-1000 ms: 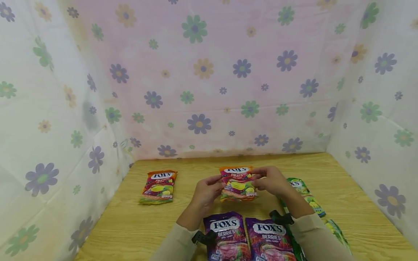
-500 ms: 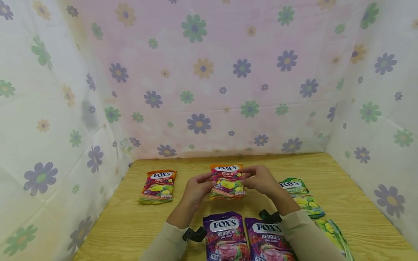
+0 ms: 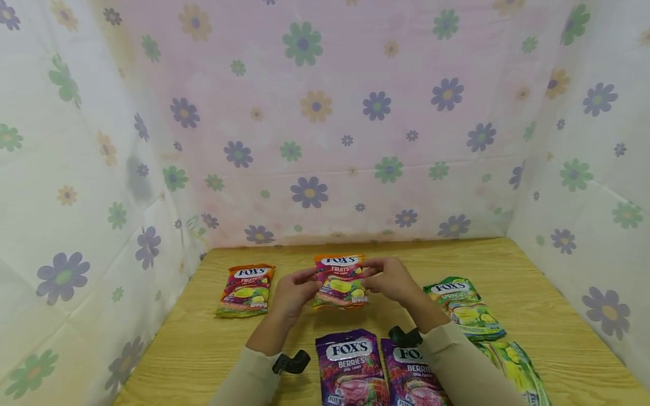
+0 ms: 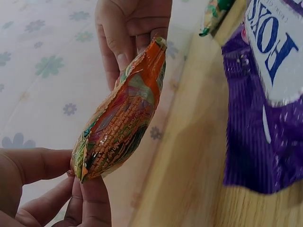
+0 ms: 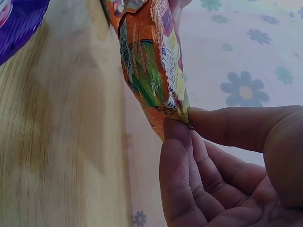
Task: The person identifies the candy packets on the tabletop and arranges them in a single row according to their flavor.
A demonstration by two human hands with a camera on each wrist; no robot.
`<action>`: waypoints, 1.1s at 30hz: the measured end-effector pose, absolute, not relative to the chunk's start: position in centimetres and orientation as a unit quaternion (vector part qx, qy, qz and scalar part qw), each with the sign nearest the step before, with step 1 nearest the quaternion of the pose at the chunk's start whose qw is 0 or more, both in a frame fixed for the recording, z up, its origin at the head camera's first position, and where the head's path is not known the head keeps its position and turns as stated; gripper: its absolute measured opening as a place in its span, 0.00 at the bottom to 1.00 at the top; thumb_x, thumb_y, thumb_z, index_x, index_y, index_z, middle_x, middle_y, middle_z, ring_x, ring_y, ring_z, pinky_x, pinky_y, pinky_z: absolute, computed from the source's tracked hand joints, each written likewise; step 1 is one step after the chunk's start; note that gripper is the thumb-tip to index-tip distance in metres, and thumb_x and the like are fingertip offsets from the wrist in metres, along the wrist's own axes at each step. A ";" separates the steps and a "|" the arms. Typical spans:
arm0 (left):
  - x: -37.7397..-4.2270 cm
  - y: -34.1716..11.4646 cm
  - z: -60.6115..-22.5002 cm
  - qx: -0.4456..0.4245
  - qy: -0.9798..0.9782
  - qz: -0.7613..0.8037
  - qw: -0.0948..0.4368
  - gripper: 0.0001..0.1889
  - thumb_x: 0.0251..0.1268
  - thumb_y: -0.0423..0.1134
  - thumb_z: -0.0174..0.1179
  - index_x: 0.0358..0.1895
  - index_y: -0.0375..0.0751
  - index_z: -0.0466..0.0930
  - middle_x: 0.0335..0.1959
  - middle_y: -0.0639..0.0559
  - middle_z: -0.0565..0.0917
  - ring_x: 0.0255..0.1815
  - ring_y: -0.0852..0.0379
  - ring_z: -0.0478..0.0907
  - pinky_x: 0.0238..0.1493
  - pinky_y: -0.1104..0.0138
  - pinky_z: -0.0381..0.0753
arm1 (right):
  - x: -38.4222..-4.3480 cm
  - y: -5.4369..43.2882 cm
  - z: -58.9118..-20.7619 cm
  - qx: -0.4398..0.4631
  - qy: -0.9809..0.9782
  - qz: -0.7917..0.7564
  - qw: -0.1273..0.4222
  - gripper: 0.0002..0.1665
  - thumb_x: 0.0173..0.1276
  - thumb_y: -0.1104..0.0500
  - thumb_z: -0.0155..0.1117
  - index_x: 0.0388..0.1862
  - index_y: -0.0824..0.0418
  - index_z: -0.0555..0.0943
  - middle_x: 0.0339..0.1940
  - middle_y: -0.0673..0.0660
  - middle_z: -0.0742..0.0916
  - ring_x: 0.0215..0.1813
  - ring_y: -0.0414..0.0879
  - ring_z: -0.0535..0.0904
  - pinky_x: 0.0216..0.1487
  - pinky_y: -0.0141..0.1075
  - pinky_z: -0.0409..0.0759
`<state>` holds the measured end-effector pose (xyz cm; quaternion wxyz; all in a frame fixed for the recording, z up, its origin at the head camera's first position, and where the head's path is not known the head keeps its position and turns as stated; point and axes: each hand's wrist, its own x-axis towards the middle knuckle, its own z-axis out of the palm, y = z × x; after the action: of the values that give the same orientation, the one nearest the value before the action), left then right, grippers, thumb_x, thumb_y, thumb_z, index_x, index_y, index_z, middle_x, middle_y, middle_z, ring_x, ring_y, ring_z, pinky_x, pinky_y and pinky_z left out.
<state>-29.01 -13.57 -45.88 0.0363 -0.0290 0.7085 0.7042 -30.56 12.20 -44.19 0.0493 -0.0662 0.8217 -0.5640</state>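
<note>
An orange and red candy bag (image 3: 340,281) labelled FOX'S Fruits is held upright over the table, its front facing the head camera. My left hand (image 3: 291,293) pinches its left edge between thumb and fingers. On the opposite edge, my right hand (image 3: 392,280) pinches it the same way. The left wrist view shows the bag (image 4: 120,116) edge-on, with thumb and fingers at its near side. In the right wrist view the thumb and fingertips meet at the bag's (image 5: 151,61) edge.
Left on the wooden table (image 3: 178,349) lies a second Fruits bag (image 3: 246,291). Two purple Berries bags (image 3: 350,366) lie at the front, the right one partly under my right sleeve. Green bags (image 3: 464,307) lie to the right. Flowered cloth (image 3: 345,113) walls the back and sides.
Both hands have carried the Fruits bag leftward, keeping it upright. The green bags on the right show more as my right forearm shifted left. The other bags stay put.
</note>
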 end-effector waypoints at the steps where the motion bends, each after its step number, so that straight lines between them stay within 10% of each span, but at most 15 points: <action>1: -29.1 -13.8 -45.9 -0.030 0.712 0.701 0.033 0.23 0.69 0.34 0.67 0.66 0.40 0.81 0.60 0.40 0.81 0.55 0.49 0.82 0.54 0.64 0.87 | -30.6 12.0 -44.2 -0.068 0.819 -0.568 0.051 0.23 0.66 0.64 0.73 0.60 0.60 0.85 0.42 0.58 0.87 0.39 0.48 0.86 0.44 0.45 0.90; 33: -30.3 -18.8 -46.4 -0.051 0.741 0.669 0.018 0.21 0.72 0.31 0.63 0.67 0.38 0.80 0.56 0.42 0.82 0.48 0.56 0.85 0.50 0.67 0.87 | -32.2 6.4 -45.4 -0.076 0.798 -0.595 0.060 0.23 0.65 0.67 0.74 0.60 0.63 0.85 0.41 0.59 0.87 0.37 0.49 0.85 0.42 0.44 0.90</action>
<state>-30.34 -18.79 -46.40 0.0176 -0.0508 0.7409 0.6695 -32.25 6.36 -45.42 0.0597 -0.0757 0.7978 -0.5951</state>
